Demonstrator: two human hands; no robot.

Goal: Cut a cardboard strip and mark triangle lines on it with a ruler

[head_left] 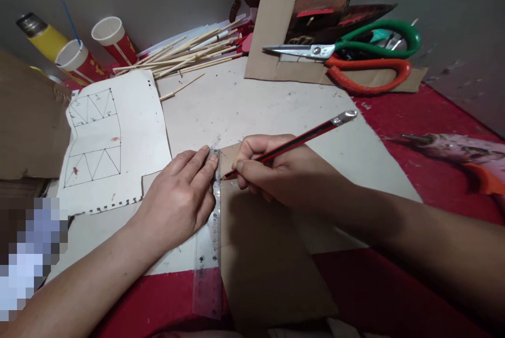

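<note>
A clear plastic ruler (209,269) lies lengthwise along the left edge of a brown cardboard strip (268,269). My left hand (179,196) holds the ruler down, its fingers close together and partly bent over the upper part. In my right hand (276,170) is a red and black pencil (295,142), pinched near its point and slanting up to the right. The pencil tip touches the cardboard beside the ruler's right edge. Part of the strip is hidden under my right hand and in its shadow.
Scissors (315,51) with green and orange handles lie on cut cardboard (268,28). Wooden sticks (189,57), two paper cups (108,31) and a yellow bottle (47,41) stand or lie behind. Left is a sheet with drawn triangles (134,117); right, a glue gun (453,143).
</note>
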